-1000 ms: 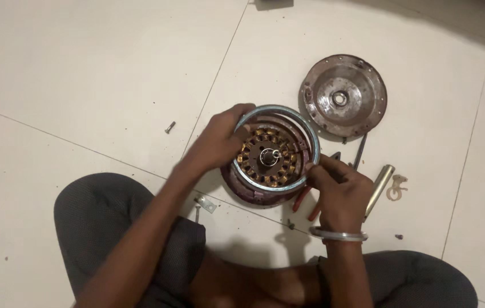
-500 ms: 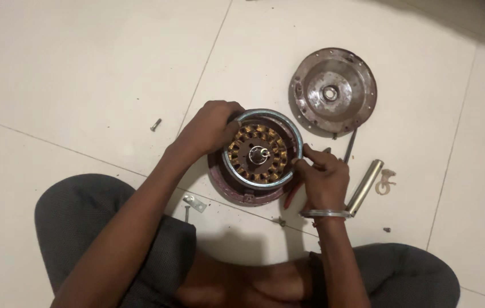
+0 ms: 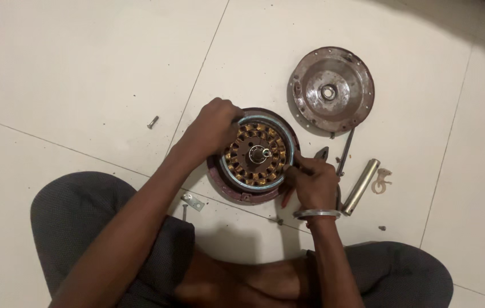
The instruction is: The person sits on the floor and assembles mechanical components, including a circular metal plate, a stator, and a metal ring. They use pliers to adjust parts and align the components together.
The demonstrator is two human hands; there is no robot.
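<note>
On the tiled floor between my knees, the motor [image 3: 257, 154] sits in its dark shell. My left hand [image 3: 211, 128] clasps its rim at the far left; my right hand [image 3: 314, 182] pinches the near right edge. A round cover [image 3: 331, 90] lies just beyond.

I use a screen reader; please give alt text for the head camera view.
Both hands, left hand and right hand, grip a round motor with copper windings on a tiled floor. A detached round metal cover lies beside it.
</note>
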